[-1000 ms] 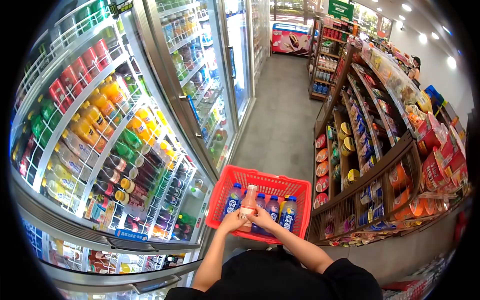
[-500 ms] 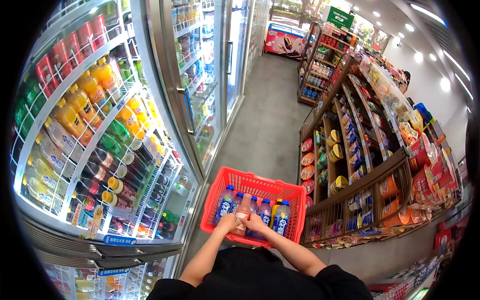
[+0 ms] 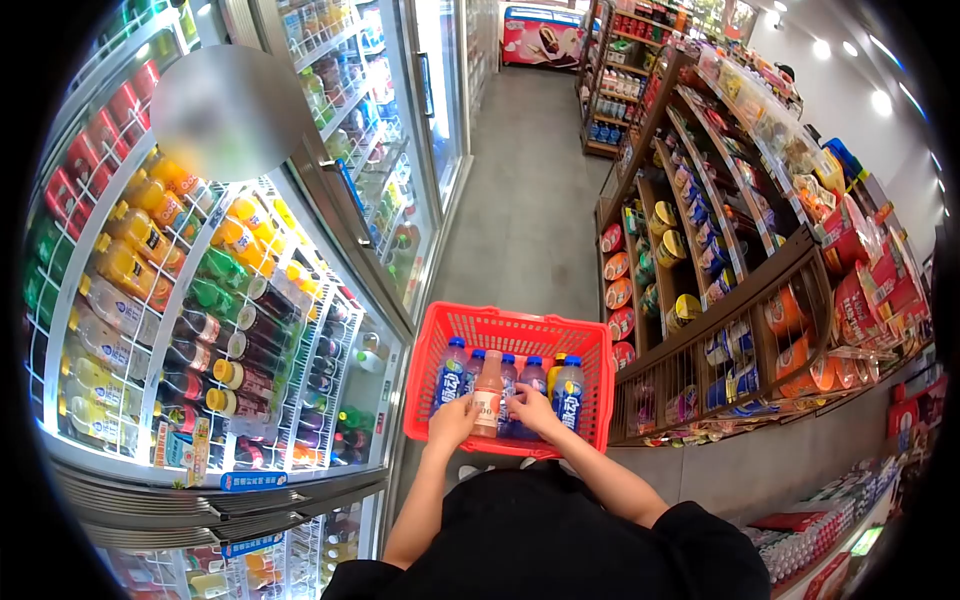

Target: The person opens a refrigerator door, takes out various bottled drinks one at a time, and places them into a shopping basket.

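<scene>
Below me is a red plastic shopping basket (image 3: 432, 340) with several upright drink bottles in it. A pinkish-brown bottle (image 3: 487, 395) with a pale label stands in front, and my left hand (image 3: 453, 422) is closed on its left side. My right hand (image 3: 540, 414) is just right of that bottle, fingers apart, in front of the blue-capped bottles; whether the fingertips touch one is unclear. Blue-capped bottles with blue labels, such as the left one (image 3: 449, 377) and the right one (image 3: 567, 397), flank it. A yellow bottle (image 3: 554, 372) shows behind them.
On the left, a glass-door drinks cooler (image 3: 385, 390) holds rows of bottles and cans. To the right stands a brown shelf rack (image 3: 735, 365) with cups and packets. Grey floor (image 3: 520, 200) runs between them towards a red freezer (image 3: 543, 40).
My right hand has come away from the pinkish-brown bottle towards the right, while my left hand keeps hold of it. More of the label shows. The view has shifted slightly.
</scene>
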Demonstrator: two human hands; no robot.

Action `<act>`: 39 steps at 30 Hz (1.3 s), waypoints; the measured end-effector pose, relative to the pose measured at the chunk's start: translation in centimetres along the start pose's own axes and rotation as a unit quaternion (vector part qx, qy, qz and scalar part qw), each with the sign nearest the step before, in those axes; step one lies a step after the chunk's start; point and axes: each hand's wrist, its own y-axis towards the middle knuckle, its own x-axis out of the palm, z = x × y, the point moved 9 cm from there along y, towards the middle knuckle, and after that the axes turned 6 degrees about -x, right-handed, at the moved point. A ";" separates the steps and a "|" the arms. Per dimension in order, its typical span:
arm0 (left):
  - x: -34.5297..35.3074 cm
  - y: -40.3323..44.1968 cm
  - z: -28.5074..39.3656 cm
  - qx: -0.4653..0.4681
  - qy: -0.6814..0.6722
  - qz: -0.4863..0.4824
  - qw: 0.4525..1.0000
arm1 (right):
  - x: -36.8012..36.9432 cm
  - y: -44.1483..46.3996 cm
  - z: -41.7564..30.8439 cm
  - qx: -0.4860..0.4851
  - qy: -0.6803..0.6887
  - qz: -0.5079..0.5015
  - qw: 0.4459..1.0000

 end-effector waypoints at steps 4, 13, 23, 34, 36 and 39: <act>-3.1 -0.8 0.3 0.068 -0.121 0.154 0.978 | -1.5 -1.0 -1.6 0.022 0.175 -0.026 0.984; -4.5 -5.4 -1.8 0.001 -0.365 0.260 0.894 | -2.8 -2.2 -7.9 -0.021 0.270 -0.120 0.955; -2.4 -17.1 -7.1 -0.087 -0.464 0.399 0.786 | 2.4 -2.6 -12.5 -0.070 0.287 -0.224 0.929; -13.3 -32.3 -16.2 -0.083 -0.455 0.635 0.619 | 22.3 -11.6 -23.7 -0.142 0.252 -0.454 0.843; -14.7 -35.8 -19.5 -0.083 -0.438 0.694 0.565 | 25.8 -13.5 -25.3 -0.147 0.243 -0.483 0.829; -17.5 -40.1 -23.7 -0.130 -0.387 0.753 0.516 | 30.2 -16.0 -27.7 -0.161 0.252 -0.509 0.807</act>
